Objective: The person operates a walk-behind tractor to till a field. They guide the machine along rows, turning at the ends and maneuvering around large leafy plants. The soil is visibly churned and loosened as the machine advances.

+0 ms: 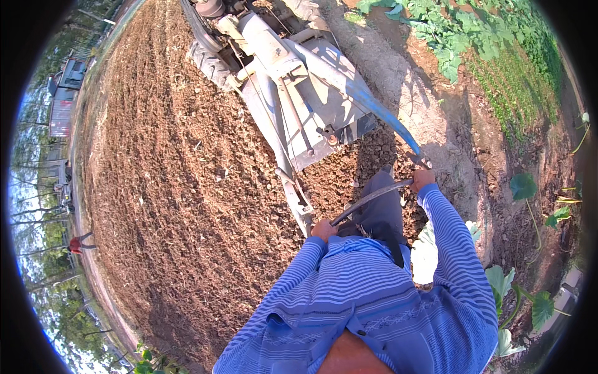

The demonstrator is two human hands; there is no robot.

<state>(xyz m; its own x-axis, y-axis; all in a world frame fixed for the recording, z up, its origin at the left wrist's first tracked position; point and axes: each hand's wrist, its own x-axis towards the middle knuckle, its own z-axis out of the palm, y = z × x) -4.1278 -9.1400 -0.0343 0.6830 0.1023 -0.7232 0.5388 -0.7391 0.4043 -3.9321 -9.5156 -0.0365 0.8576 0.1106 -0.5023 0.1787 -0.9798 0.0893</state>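
Observation:
A walk-behind tractor [268, 44] stands in front of me, with two long handles running back towards my body. A curved dark metal crossbar [369, 200] joins the handles near their rear ends. My left hand [324, 230] is wrapped around the crossbar's left end, beside the grey left handle [286, 182]. At the other end, my right hand [423, 180] grips the bar close to the tip of the blue right handle [380, 110]. Between the handles lies a flat metal tiller cover [322, 100]. A lugged rubber tyre [210, 68] shows at the machine's left.
Crumbly tilled soil [187, 196] spreads out on the left. Leafy green crops [486, 32] grow at the upper right, beside a bare dirt strip [420, 93]. Broad-leaved vines [523, 187] reach in from the right. Far left, a person in red [74, 245] is on the field's edge near a shed [60, 117].

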